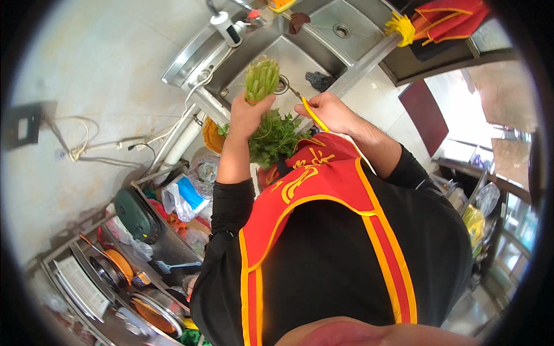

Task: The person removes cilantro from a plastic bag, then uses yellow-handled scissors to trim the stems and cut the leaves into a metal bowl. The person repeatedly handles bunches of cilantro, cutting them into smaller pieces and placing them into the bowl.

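My left hand (247,116) is closed around a bunch of leafy green herbs, probably coriander or celery. Its pale cut stalk ends (262,80) point away from me over the sink, and its leaves (277,138) hang toward my apron. A reddish band (251,102) crosses the stalks by my fingers. In my right hand (331,113) is a yellow-handled bladed tool (315,114); whether it is scissors or a knife I cannot tell. Its thin dark blade points toward the drain, to the right of the stalks and apart from them. Below both hands lies the steel sink basin (298,58).
A dark scouring pad (319,81) rests in the basin. Beyond is a second basin (346,24), with yellow rubber gloves (401,29) at its right. A white tap heater (226,28) stands at the back left. Shelves with pans and a green lid (136,215) lie at my left.
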`<state>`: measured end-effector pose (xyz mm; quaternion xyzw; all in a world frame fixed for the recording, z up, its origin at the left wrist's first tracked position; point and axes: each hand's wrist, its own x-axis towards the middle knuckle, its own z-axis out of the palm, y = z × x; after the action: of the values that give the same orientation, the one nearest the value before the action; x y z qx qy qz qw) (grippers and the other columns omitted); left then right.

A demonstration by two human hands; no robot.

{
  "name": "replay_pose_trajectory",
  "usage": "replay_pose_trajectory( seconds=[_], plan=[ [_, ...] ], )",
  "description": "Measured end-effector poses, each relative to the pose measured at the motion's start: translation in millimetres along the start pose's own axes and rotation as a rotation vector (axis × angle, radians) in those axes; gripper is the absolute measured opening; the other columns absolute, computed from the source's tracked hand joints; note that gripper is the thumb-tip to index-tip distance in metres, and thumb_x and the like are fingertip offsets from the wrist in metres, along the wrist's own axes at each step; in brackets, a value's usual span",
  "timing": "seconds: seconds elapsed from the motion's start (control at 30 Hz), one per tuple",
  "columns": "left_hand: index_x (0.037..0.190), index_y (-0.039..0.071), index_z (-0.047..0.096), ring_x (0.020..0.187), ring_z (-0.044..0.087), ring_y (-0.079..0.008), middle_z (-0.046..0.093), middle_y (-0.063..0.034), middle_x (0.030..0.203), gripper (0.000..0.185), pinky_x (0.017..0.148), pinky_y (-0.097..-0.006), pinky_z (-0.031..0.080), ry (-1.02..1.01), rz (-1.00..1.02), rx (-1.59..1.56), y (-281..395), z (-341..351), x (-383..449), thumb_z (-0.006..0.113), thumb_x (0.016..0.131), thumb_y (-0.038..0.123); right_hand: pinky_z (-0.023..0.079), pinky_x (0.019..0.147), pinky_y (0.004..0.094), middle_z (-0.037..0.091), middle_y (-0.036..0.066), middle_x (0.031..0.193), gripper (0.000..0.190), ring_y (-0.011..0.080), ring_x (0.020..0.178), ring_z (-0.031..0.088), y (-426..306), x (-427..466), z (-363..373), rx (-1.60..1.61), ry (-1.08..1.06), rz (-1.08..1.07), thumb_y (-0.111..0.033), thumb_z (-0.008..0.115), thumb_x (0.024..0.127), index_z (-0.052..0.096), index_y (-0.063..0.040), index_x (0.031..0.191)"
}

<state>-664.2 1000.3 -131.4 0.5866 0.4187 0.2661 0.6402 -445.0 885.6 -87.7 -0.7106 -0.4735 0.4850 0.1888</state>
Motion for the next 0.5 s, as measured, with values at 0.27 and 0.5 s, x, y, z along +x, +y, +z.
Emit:
replay_pose_trajectory(
  seconds=[0.27,0.5],
  plan=[
    [0.101,-0.002,0.070,0.067,0.064,-0.0153,0.069,-0.0048,0.078,0.023,0.063,-0.0302,0.050,-0.089,-0.202,0.073,-8.0,9.6,31.2,0.075,0.092,0.018,0.054,0.061,0.0378,0.064,0.010,0.057,0.064,0.0193,0.057,0.066,54.5,38.4,-13.6,0.166,-0.101,0.037,-0.058,0.067,0.094,0.070,0.002,0.072],
    [0.103,-0.003,0.068,0.069,0.066,-0.0195,0.069,-0.0076,0.081,0.021,0.066,-0.0346,0.055,-0.047,-0.237,-0.064,-15.1,25.7,40.7,0.076,0.090,0.011,0.054,0.077,0.0417,0.069,0.018,0.079,0.065,0.0269,0.078,0.070,95.7,82.3,-64.8,0.148,-0.292,-0.076,-0.060,0.063,0.096,0.071,0.004,0.090]
  ],
)
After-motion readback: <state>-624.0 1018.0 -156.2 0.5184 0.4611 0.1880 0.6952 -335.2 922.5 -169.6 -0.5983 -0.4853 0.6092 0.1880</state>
